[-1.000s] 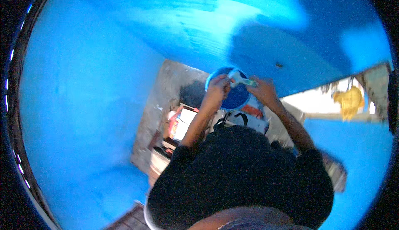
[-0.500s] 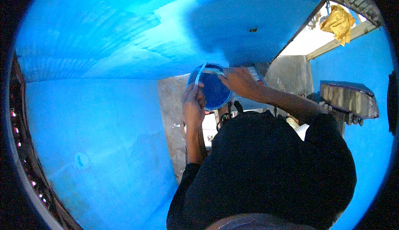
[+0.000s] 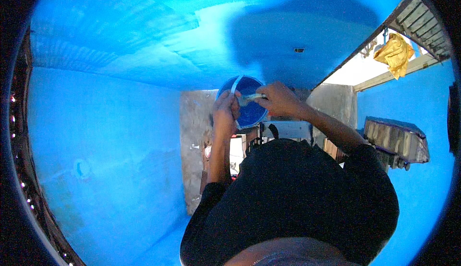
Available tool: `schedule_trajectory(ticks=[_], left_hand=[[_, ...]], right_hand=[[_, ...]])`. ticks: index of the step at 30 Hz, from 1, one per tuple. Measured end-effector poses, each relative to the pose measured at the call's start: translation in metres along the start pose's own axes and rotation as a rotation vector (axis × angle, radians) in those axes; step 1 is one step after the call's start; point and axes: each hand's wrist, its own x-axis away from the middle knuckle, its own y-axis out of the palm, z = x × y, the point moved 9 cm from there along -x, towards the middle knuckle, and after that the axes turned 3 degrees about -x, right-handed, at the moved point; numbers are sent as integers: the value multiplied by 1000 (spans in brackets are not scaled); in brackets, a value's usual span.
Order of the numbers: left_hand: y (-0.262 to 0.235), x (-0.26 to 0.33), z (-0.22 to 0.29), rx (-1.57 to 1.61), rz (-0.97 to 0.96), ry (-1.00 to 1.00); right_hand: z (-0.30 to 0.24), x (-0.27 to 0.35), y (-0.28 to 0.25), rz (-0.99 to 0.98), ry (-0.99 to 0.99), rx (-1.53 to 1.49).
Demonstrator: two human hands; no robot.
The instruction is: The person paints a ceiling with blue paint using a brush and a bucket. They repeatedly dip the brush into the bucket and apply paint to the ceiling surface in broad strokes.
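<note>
Left hand [image 3: 224, 114] is clamped on the near rim of the blue paint bucket [image 3: 242, 100], held up in front of the chest. It looks weighty and sloshy with slick walls, so the rim is the safest hold. Right hand [image 3: 278, 100] pinches a paintbrush [image 3: 249, 98] across the bucket's mouth. Far right, a yellow cloth [image 3: 394, 53] hangs from the rafters; no labels are readable.

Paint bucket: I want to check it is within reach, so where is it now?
In the head view, the blue paint bucket sits centre, held at its rim by the left hand, with the right hand over it.
</note>
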Motion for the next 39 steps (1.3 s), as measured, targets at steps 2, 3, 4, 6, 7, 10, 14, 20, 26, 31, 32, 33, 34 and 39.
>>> schedule_trajectory(ticks=[2,3,4,6,7,10,14,20,26,31,32,33,34,39], left_hand=[[-3,1,-1,-12,18,-7],[-6,1,0,-27,26,-6],[-8,0,0,-44,35,-5],[-18,-4,-2,45,46,6],[-22,-5,-2,90,49,11],[-40,-7,-1,175,174,-12],[-60,-7,3,283,201,10],[-89,9,-11,77,342,42],[-121,26,-17,3,446,97],[-128,34,-3,27,459,112],[-124,35,-6,205,469,50],[-125,35,-7,185,474,46],[-126,35,-8,161,476,43],[-133,35,-21,116,448,53]], right_hand=[[13,-3,1,105,72,204],[14,-1,1,108,79,200],[16,4,0,111,86,197],[15,14,-6,126,76,152],[10,23,-15,141,63,111],[-11,44,-54,233,53,-72],[15,38,-79,371,56,31],[60,-122,-55,609,-136,-93],[61,-278,-19,757,-262,-97],[65,-326,-10,827,-133,83],[74,-325,-11,805,-156,88],[84,-318,-15,831,-166,106],[95,-309,-20,859,-173,124],[148,-213,-65,950,72,180]])
